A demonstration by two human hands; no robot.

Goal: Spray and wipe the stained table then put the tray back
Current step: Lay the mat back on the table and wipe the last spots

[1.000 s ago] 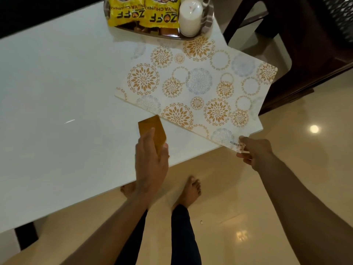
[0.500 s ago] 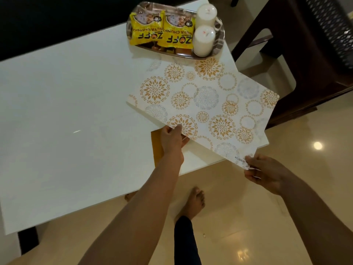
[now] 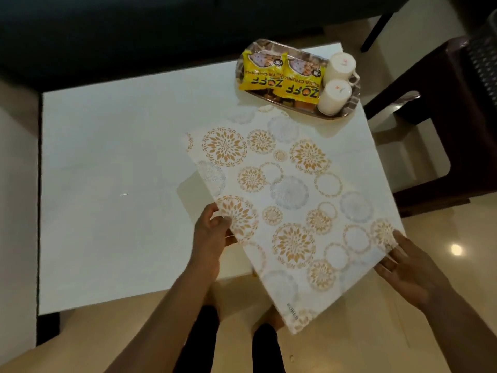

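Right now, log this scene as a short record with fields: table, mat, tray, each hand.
table: white top, mat and tray on its right part
mat: patterned placemat, turned at an angle, its near corner past the table's front edge
tray: metal tray at the far right corner, holding two yellow snack packets and two white cups
left hand: left hand grips the mat's left edge
right hand: right hand with straight fingers at the mat's right corner
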